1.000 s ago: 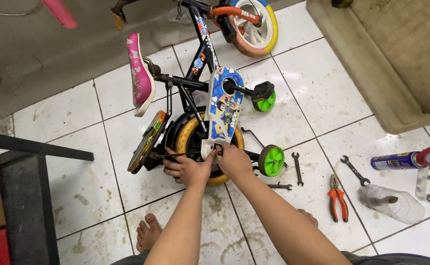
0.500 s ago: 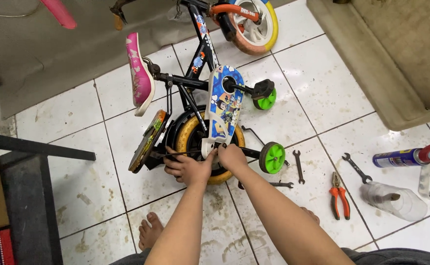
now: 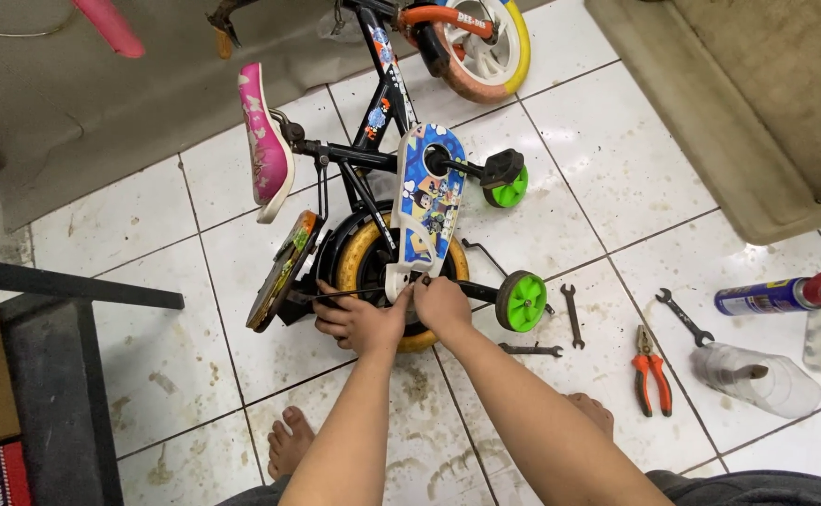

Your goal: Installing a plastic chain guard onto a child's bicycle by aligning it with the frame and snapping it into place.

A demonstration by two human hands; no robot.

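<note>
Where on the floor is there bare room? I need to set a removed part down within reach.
Bare tile lies left of the rear wheel, between the dark bench and the left hand. More lies between the green training wheel and the beige mat. Crowded: right side, with wrenches, pliers, spray can.

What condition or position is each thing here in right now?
Small bicycle: lying on its side.
Rear wheel: both hands at it.
Left hand: gripping the wheel.
Right hand: fingers pinched at the axle.
Pliers: lying shut.
Spray can: lying down.
Plastic bottle: on its side.
</note>
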